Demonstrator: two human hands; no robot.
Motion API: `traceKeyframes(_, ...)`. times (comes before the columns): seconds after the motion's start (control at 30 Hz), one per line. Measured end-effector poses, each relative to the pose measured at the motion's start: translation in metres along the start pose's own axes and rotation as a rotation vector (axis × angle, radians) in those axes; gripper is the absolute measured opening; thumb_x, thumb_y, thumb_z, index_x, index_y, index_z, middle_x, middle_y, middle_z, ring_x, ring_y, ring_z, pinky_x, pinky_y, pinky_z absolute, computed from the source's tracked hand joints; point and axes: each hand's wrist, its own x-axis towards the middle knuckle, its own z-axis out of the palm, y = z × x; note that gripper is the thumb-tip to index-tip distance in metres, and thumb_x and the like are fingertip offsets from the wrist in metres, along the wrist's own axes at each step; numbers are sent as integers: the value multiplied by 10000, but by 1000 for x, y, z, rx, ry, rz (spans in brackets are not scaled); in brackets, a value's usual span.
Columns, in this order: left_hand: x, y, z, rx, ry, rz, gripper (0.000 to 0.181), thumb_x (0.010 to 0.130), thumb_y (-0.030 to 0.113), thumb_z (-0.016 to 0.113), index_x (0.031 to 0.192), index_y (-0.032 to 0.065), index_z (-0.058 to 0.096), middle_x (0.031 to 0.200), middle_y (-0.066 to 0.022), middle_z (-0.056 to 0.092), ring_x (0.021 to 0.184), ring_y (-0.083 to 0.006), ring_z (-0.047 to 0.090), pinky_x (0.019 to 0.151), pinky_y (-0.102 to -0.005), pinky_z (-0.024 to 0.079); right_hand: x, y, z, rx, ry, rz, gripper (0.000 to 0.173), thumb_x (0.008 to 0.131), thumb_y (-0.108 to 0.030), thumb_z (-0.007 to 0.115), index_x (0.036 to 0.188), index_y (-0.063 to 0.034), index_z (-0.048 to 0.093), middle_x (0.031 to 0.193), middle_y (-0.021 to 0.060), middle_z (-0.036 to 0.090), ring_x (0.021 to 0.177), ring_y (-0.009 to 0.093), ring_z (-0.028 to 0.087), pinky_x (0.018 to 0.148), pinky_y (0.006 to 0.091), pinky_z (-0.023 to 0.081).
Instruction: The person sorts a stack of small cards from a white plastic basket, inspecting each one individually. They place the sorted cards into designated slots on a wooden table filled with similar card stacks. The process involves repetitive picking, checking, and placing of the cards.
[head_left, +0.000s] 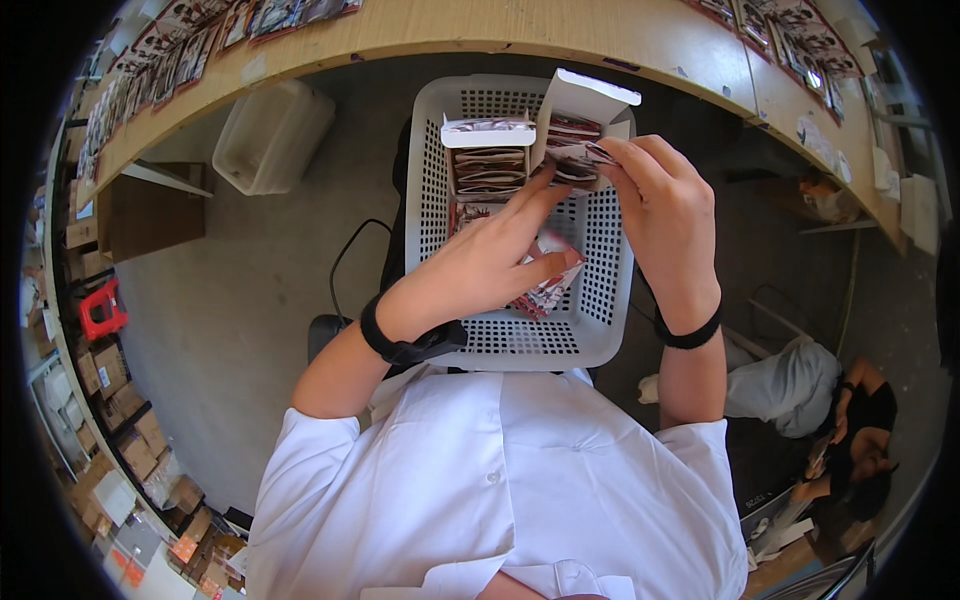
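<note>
A white perforated plastic basket (517, 358) stands before me. Inside it, an open-topped carton (491, 136) holds a row of printed packets (491, 169). Beside it on the right is another carton (589, 86) with its white flap raised, also filled with packets. My right hand (667, 195) pinches a printed packet (581, 154) between thumb and fingers at that right carton's front. My left hand (480, 244) reaches across the basket, fingers spread, its fingertips at the same carton's packets. Under its thumb, a loose packet (551, 289) lies tilted in the basket; its contact with the thumb is unclear.
A wooden table (465, 30) curves across the far side, with rows of printed packets (180, 67) on it. Stacked pale plastic tubs (274, 139) stand beneath. Shelving with cardboard boxes (112, 371) and a red plastic stool (103, 310) are at left. Another person (862, 442) sits at right.
</note>
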Motion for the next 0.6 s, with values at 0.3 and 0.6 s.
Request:
traceKeyframes(0.3,-6,-1,-4,90,-53,-17,670,1099,318,740,1647,22,494,1771,-228,434,1399,-342,688,1162,-422,557,7,3,48,-437,-211,-237,149,832,-108,761,959,-78,833,1016,59,721,1075,278,681,1075,472,496)
traceKeyframes(0.6,-25,-20,-5,-268,-150,-171,609,1132,290,710,1620,-29,534,1471,-177,707,1309,-287,721,1113,-407,590,1,7,43,-299,-250,-249,72,840,-61,757,877,-64,819,914,92,780,1014,269,746,1090,493,485)
